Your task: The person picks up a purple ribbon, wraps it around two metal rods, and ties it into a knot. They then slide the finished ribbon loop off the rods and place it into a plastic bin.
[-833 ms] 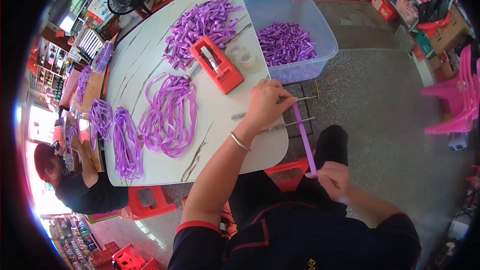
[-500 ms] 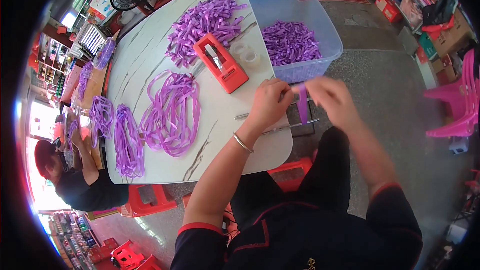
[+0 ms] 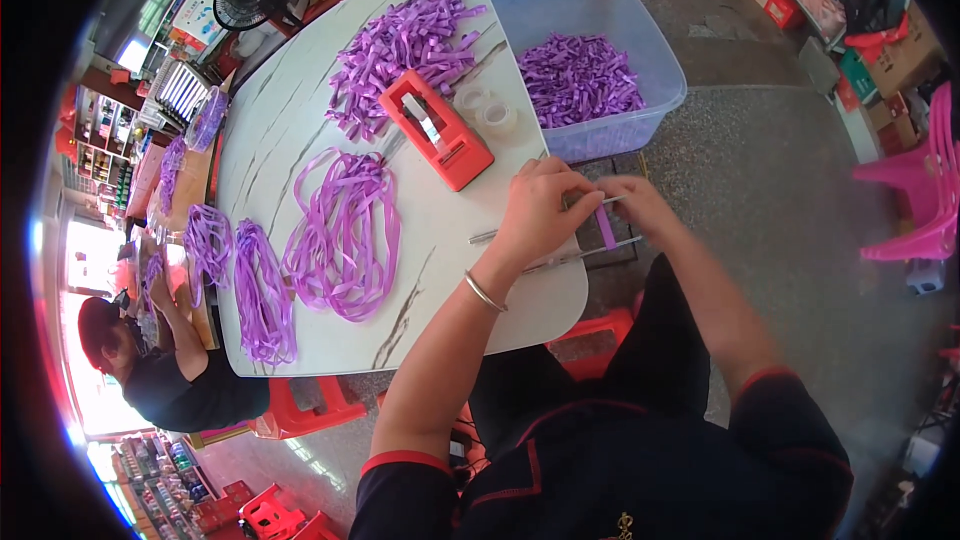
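A purple ribbon loops around two thin metal rods that jut past the right edge of the white marbled table. My left hand, with a bangle at its wrist, is closed, thumb and fingers pinching the ribbon at the upper rod. Right beside it, my right hand has its fingers curled in on the same ribbon near the rod's end; its fingertips are partly hidden. A long looped bundle of purple ribbon lies left of my hands. A red tape dispenser stands beyond them.
Clear tape rolls sit beside the dispenser. Behind are a heap of short purple ribbon pieces and a clear plastic bin of more pieces. Another person works at far left. Pink chairs stand right.
My right hand has come down and in toward the left hand, drawing the ribbon close around the rods. My left hand stays near the upper rod. The view has shifted slightly.
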### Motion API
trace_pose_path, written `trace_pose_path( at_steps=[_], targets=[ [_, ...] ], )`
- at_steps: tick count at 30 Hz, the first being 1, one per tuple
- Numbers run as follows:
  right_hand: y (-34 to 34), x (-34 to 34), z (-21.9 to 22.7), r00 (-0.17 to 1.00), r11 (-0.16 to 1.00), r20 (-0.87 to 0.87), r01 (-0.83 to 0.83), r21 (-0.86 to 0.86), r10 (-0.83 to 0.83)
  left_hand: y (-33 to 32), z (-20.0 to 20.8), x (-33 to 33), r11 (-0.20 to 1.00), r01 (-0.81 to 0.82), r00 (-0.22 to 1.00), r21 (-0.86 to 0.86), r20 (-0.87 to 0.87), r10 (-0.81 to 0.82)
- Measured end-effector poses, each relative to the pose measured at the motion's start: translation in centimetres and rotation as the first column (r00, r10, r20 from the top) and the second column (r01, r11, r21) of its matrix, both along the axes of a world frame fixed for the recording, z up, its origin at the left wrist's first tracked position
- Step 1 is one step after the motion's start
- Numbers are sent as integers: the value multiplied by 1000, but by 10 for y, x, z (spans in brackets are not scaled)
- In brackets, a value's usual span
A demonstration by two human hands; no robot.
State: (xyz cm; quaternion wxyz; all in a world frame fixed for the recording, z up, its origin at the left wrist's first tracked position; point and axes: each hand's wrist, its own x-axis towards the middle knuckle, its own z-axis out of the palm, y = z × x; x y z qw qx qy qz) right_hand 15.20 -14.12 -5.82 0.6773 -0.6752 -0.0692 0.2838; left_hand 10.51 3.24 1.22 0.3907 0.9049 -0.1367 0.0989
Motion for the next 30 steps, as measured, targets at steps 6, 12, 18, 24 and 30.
trace_pose_path(
  at_steps=[6, 12, 18, 24, 30],
  targets=[
    [-13, -75, -1, 995, 990, -47, 92, 106, -87, 0, 2, 0, 995, 40, 999, 96, -34, -37],
    [-8, -90, 3, 982, 952, 3, 185, 244, -191, -2, 4, 3, 983, 49, 992, 178, -126, -26],
    [-10, -88, 6, 977, 910, -70, 215, 354, -203, -2, 1, 7, 980, 73, 991, 183, -121, -52],
    [-13, -89, 23, 973, 938, -124, 220, 268, -193, -1, -1, 8, 980, 89, 994, 180, -81, -76],
    [-16, -91, 25, 984, 971, -124, 147, 189, -125, 4, -2, 7, 979, 103, 994, 175, -44, -96]
  ],
)
